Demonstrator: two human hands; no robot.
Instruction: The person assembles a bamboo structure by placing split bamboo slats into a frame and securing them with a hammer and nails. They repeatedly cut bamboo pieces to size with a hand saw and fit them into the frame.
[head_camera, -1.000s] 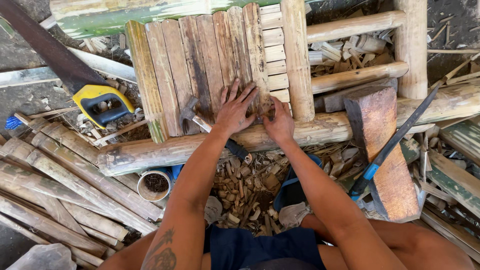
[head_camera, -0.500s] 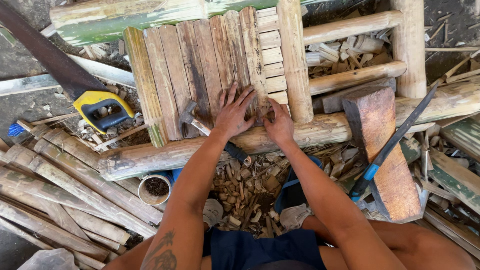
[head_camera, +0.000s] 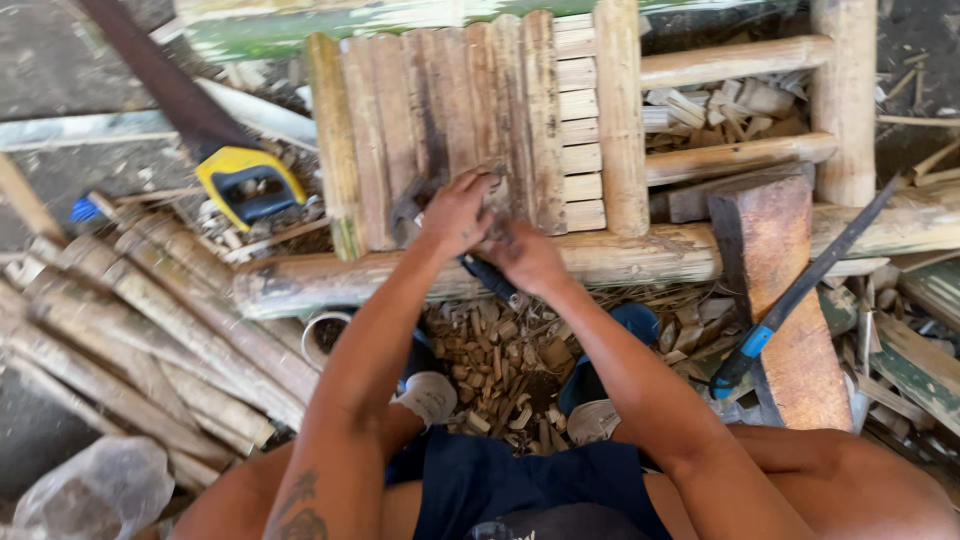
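Note:
A panel of flat bamboo slats (head_camera: 440, 110) lies across a thick bamboo pole (head_camera: 320, 280) in front of me. My left hand (head_camera: 455, 210) presses down on the near ends of the middle slats with its fingers spread. Just to its right, my right hand (head_camera: 528, 255) is curled over the pole, its fingers closed around the dark handle of a hammer (head_camera: 487, 275). The hammer's metal head (head_camera: 405, 208) shows at the left of my left hand. The two hands touch each other.
A handsaw with a yellow handle (head_camera: 250, 185) lies at the left. Split bamboo poles (head_camera: 150, 320) are piled at the lower left. At the right, a long blade with a blue grip (head_camera: 790, 300) leans over a wooden block (head_camera: 780, 290). Offcuts (head_camera: 500, 375) litter the ground between my feet.
My right hand has drawn back from the slats onto the pole and closed. My left hand stays on the slats. The view has shifted slightly.

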